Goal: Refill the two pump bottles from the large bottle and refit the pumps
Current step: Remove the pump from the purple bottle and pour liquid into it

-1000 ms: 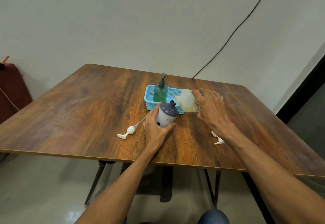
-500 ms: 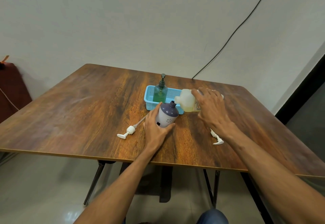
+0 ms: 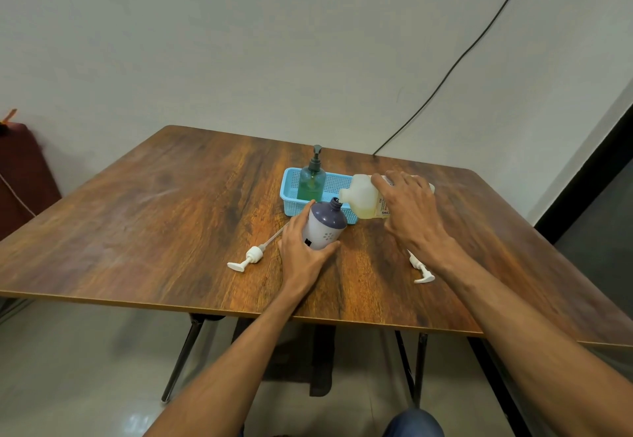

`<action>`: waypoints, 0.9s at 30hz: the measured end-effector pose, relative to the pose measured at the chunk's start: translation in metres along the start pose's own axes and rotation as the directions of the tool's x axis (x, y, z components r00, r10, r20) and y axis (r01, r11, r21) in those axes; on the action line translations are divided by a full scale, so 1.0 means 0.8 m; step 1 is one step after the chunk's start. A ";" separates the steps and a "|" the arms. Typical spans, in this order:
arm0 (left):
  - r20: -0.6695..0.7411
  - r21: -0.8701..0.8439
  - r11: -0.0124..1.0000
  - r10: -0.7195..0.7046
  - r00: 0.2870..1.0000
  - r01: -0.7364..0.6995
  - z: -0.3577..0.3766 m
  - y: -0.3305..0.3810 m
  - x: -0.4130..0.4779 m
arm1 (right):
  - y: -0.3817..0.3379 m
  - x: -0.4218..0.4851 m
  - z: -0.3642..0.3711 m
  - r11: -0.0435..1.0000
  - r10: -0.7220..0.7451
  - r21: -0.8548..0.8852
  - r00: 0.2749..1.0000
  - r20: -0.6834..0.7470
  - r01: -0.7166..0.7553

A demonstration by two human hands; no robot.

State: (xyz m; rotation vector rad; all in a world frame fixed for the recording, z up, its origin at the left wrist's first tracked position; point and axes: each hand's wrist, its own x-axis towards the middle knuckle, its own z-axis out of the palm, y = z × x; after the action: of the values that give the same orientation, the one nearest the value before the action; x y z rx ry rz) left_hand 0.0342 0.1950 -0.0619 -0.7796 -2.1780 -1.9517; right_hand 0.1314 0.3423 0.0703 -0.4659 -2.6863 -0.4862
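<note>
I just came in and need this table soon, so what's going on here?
The left hand grips the purple-topped bottle, tilted, neck open. The right hand holds the large bottle tipped on its side, mouth at that neck. The left pump and right pump lie loose on the table. A green bottle with its pump on stands in the blue basket.

only "cng" reads, partly, on the large bottle [image 3: 359, 198] label [image 3: 382, 209].

On the table [image 3: 154, 231]: basket [image 3: 287, 193] behind the bottle [image 3: 329, 231], left pump [image 3: 253, 255] and right pump [image 3: 423, 272] beside it.
</note>
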 end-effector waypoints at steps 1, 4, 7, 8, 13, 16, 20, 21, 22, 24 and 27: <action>-0.001 0.002 1.000 0.002 1.000 -0.002 0.000 0.000 0.000 | 0.000 0.000 0.000 1.000 0.000 0.003 1.000 0.002 0.000; 0.001 0.001 1.000 0.002 1.000 -0.002 0.000 -0.001 0.001 | -0.001 0.000 -0.001 1.000 0.002 -0.008 1.000 0.010 -0.002; 0.002 -0.005 1.000 -0.003 1.000 0.003 0.001 -0.001 0.000 | -0.001 0.001 -0.002 1.000 0.007 -0.009 1.000 0.017 -0.007; 0.001 -0.008 1.000 -0.004 1.000 0.004 0.001 -0.001 0.000 | -0.001 0.001 -0.003 1.000 0.008 -0.006 1.000 0.019 -0.008; -0.003 -0.007 1.000 -0.002 1.000 0.002 0.002 -0.002 0.001 | -0.001 0.001 -0.004 1.000 0.007 -0.015 1.000 0.027 -0.007; -0.004 0.003 1.000 0.001 1.000 -0.001 0.002 -0.003 0.001 | -0.001 0.002 -0.004 1.000 0.007 -0.019 1.000 0.026 -0.007; 0.000 0.011 1.000 0.004 1.000 -0.004 0.002 -0.005 0.001 | -0.001 0.002 -0.004 1.000 0.008 -0.018 1.000 0.029 -0.008; -0.002 0.011 1.000 0.008 1.000 -0.008 0.002 -0.005 0.000 | -0.001 0.001 -0.004 1.000 0.008 -0.018 1.000 0.030 -0.008; -0.004 0.008 1.000 0.012 1.000 -0.012 0.002 -0.005 0.000 | -0.001 0.001 -0.005 1.000 0.008 -0.019 0.999 0.031 -0.008; -0.008 0.003 1.000 0.015 1.000 -0.015 0.003 -0.005 0.000 | 0.000 0.002 -0.005 1.000 0.007 -0.022 1.000 0.030 -0.006; -0.009 0.000 1.000 0.016 1.000 -0.016 0.003 -0.006 0.000 | 0.000 0.002 -0.006 1.000 0.005 -0.027 0.999 0.037 -0.004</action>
State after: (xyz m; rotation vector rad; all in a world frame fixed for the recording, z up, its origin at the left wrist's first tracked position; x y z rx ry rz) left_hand 0.0328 0.1970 -0.0664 -0.7843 -2.1605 -1.9443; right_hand 0.1316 0.3410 0.0751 -0.4931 -2.7171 -0.5175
